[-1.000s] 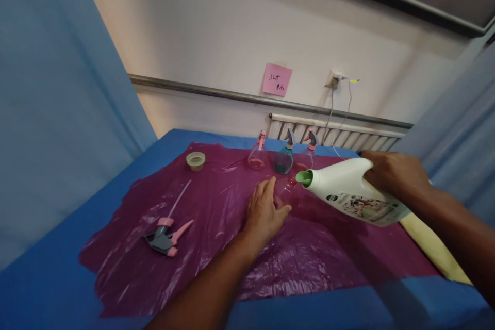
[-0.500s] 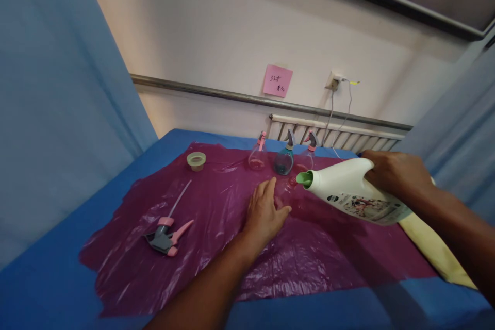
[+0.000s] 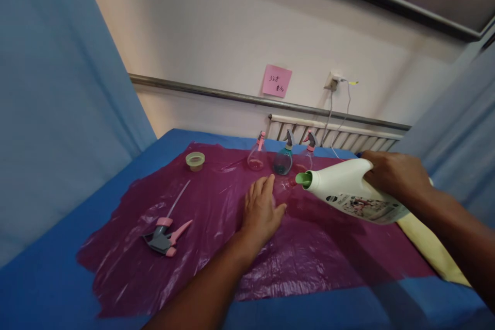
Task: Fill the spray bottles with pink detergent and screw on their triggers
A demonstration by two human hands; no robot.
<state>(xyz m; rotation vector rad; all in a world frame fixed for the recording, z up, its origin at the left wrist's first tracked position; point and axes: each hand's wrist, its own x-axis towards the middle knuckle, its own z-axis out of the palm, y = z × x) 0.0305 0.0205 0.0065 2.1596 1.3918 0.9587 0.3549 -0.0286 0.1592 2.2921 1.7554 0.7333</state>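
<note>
My right hand (image 3: 394,174) grips the handle of a white detergent jug (image 3: 348,191), tilted so its green spout (image 3: 303,179) points left and slightly down. Just under the spout stands a small clear bottle (image 3: 284,189) without a top, and my left hand (image 3: 261,211) curls around its near side, hiding most of it. A loose pink and grey spray head (image 3: 166,234) with its long tube lies to the left on the purple plastic sheet (image 3: 216,237).
Three spray bottles (image 3: 284,157) with pink and grey triggers stand at the sheet's far edge. A green jug cap (image 3: 195,161) sits at the back left. Blue cloth (image 3: 46,289) covers the table; a yellow cloth (image 3: 429,242) lies at right. Blue curtains hang on both sides.
My left hand has shifted slightly left and nearer around the small bottle. The jug stays tilted in almost the same place.
</note>
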